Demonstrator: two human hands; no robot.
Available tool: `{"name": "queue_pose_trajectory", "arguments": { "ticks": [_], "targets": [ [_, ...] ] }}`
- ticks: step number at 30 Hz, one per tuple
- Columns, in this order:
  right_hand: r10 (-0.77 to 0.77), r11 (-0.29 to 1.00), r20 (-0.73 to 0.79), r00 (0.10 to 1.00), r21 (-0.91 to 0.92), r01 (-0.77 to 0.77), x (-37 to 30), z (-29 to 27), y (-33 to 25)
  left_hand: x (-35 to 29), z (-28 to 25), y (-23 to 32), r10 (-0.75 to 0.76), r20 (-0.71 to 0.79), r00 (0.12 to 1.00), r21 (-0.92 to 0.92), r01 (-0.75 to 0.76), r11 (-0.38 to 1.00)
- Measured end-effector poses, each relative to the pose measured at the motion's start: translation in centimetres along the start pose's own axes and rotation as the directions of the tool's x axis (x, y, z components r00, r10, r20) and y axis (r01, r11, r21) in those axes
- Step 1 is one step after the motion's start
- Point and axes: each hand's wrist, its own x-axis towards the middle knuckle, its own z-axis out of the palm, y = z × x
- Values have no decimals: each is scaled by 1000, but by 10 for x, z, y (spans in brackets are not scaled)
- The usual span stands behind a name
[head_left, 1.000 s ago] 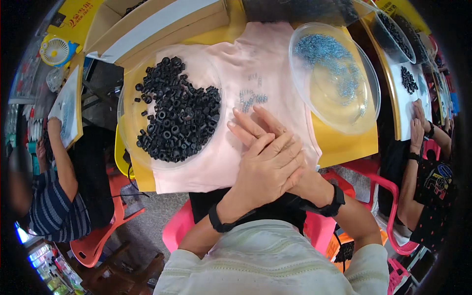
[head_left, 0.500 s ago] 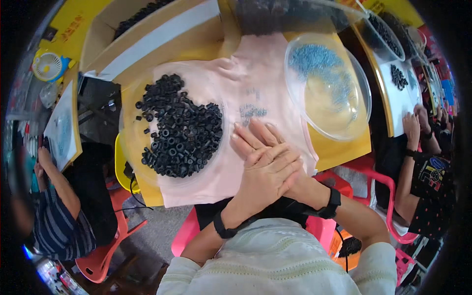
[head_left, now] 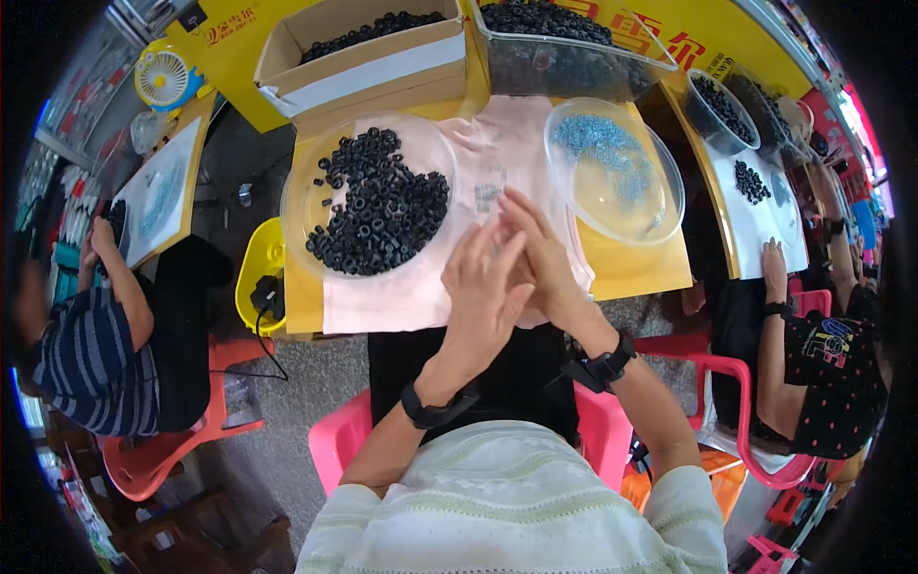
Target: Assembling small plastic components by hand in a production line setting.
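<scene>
My left hand (head_left: 483, 292) and my right hand (head_left: 547, 258) are held close together above the near part of a pink cloth (head_left: 382, 306), palms turned toward each other. Fingers on both are stretched out, and I see nothing held in either. Just beyond the fingertips lies a small cluster of tiny metal pieces (head_left: 490, 194) on the cloth. To the left, a round clear tray (head_left: 298, 206) carries a heap of small black ring-shaped parts (head_left: 382, 220). At the right, another round clear tray (head_left: 612, 225) holds many tiny shiny silvery-blue pieces (head_left: 602, 143).
Behind the cloth stand a cardboard box (head_left: 368, 72) and a clear bin (head_left: 574, 72), both with black parts. A yellow basket (head_left: 253, 268) is left of the table. People work at side tables, one in a striped shirt (head_left: 96, 354), another in black (head_left: 832, 383).
My hands, clasped one over the other before, have come apart and opened, fingers now pointing up and away. The view has tilted up, showing more of the boxes behind.
</scene>
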Motion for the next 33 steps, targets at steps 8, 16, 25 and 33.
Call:
{"name": "queue_pose_trajectory", "arguments": {
  "ticks": [8,16,25,33],
  "targets": [
    [103,878,26,994,467,-103,3,-14,-34,7,-15,27,-190,-44,981,-384,159,909],
    [128,951,94,987,272,-149,-6,-2,-52,22,-6,45,-227,18,974,-455,211,865],
    [-69,996,16,997,-55,70,-11,-17,-62,26,-30,27,-516,289,806,-928,369,57],
    [-292,889,-56,955,-383,250,-22,-7,-68,26,-32,27,-560,314,766,-942,325,-84]
  ]
}}
